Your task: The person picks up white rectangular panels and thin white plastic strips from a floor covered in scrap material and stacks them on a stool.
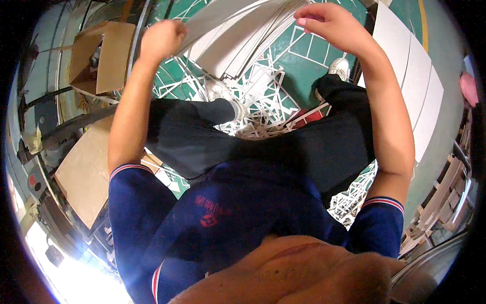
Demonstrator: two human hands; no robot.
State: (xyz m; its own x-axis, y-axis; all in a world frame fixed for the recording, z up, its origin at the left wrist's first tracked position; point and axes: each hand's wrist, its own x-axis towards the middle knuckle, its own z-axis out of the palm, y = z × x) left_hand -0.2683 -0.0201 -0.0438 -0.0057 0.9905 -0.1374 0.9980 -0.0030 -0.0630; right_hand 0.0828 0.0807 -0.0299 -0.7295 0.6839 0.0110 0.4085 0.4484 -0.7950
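My left hand [164, 40] is at the upper left with curled fingers on the edge of thin pale cardboard sheets [225, 38], which fan out between my hands. My right hand [324, 25], at the upper right, has bent fingers at the other end of the top sheets. The lower sheets form a loose stack over a heap of narrow white offcut strips and frames [268, 86] between my legs. My white shoes [338, 68] show beside the offcuts.
An opened brown carton [111, 63] and a tan board [86, 172] sit at left among metal fittings. Large white sheets [405, 76] lie at right. Wooden pieces [445, 202] and a pink item [468, 88] are at the far right. Green floor [291, 86] shows underneath.
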